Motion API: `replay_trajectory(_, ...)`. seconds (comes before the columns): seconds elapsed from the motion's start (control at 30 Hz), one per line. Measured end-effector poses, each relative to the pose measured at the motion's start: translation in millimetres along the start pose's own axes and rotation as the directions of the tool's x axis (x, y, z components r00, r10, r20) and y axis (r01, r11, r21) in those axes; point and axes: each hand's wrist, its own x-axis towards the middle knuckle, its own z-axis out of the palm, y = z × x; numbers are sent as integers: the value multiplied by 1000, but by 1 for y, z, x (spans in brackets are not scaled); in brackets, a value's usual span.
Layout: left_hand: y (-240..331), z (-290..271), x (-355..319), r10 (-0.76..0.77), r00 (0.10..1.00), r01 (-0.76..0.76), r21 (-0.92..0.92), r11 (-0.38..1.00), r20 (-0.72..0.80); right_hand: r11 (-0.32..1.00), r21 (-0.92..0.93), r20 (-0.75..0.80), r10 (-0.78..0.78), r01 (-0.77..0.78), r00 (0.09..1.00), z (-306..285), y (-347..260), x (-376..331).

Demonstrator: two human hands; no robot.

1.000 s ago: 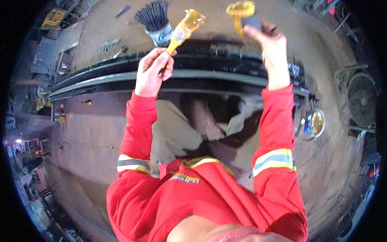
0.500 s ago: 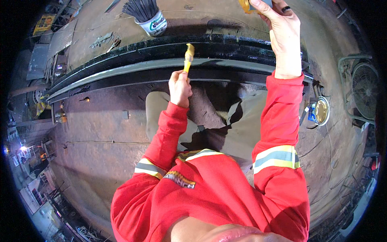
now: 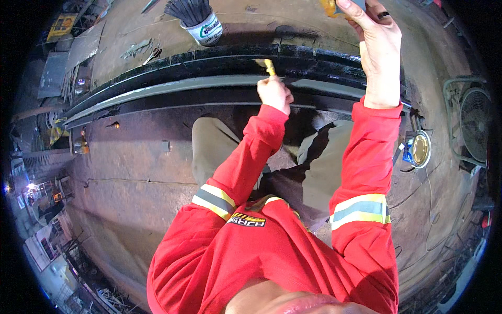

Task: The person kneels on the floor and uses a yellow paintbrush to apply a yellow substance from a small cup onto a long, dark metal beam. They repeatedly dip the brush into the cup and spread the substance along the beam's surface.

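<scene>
My left hand (image 3: 274,95) is closed round the yellow handle of a paintbrush (image 3: 270,67). The brush head, turned to the left and somewhat blurred, is over a long dark metal beam (image 3: 230,66) with a grey strip along its near side. Whether the bristles touch the beam I cannot tell. At the top edge, my right hand (image 3: 377,44) grips a grey container smeared with orange-yellow paint (image 3: 331,8), thumb against its side. Most of that container is cut off by the picture's edge.
A white bucket (image 3: 208,32) packed with dark strips stands beyond the beam, with scissors (image 3: 153,54) to its left. On the right are an open can (image 3: 420,149) with a yellowish inside and a floor fan (image 3: 475,123). A cable (image 3: 141,181) crosses the floor at left.
My left hand has moved right along the beam, and the brush, upright before, now has its head turned left. My right hand has shifted slightly right with the container.
</scene>
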Motion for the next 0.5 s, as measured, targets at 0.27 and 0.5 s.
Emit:
replay_trajectory(0.27,31,-32,-25,-158,979,99,381,919,126,1000,12,31,-9,8,999,-6,-6,-2)
replay_trajectory(0.5,81,-85,1,233,972,-211,313,926,-34,1000,-5,-5,11,-11,1000,-6,-5,0)
